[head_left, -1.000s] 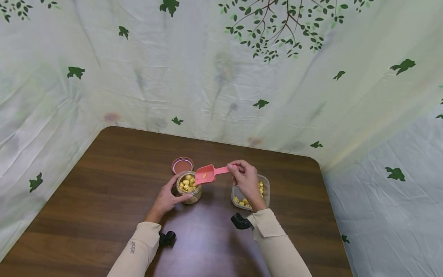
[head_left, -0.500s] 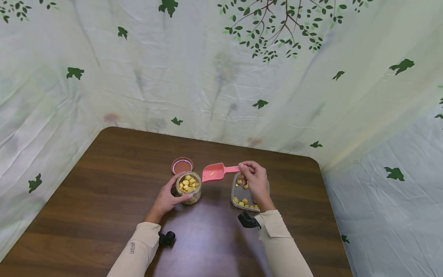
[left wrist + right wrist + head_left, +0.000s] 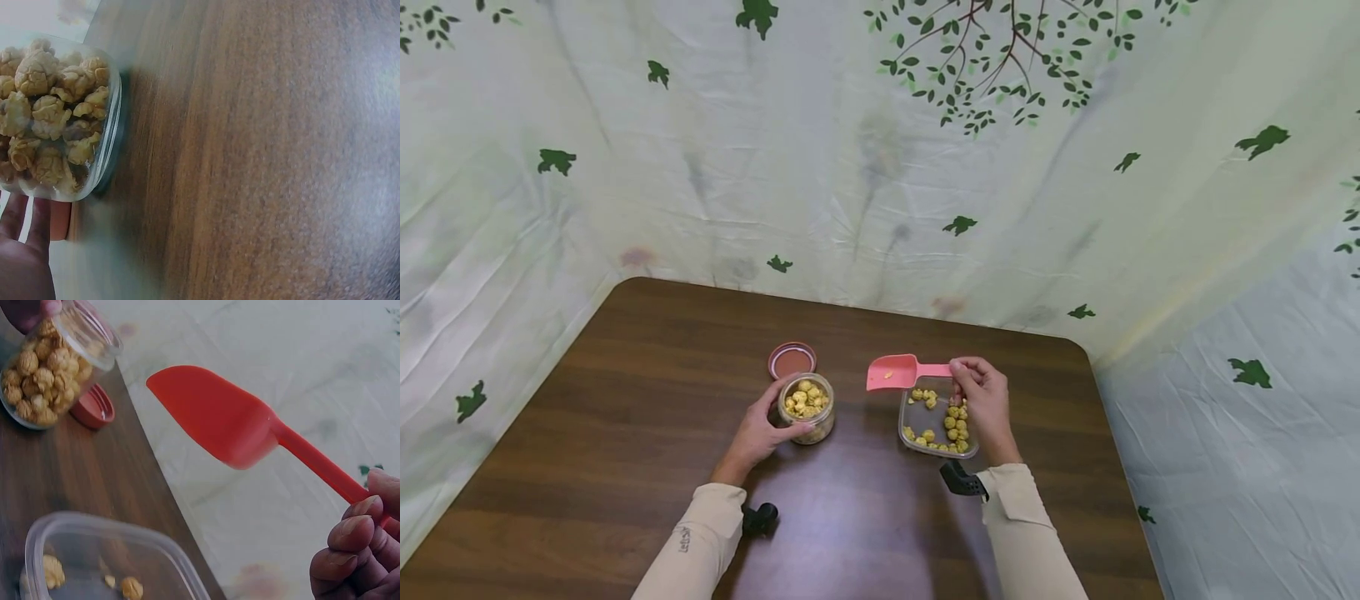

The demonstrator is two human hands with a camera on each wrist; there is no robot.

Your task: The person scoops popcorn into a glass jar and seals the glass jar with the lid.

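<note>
At about seven o'clock in my head view, I read small dark lettering [image 3: 684, 540] on the long, beige cloth left sleeve [image 3: 706, 521]: it begins "Left", its last characters too small to tell.

The left sleeve [image 3: 695, 542] is long and cream with small dark lettering [image 3: 684, 539]; the right sleeve [image 3: 1033, 533] is also cream. A rounded black device [image 3: 762, 520] is worn on the left, an angular black device [image 3: 962, 480] on the right. The fingers [image 3: 352, 534] are bare.
</note>
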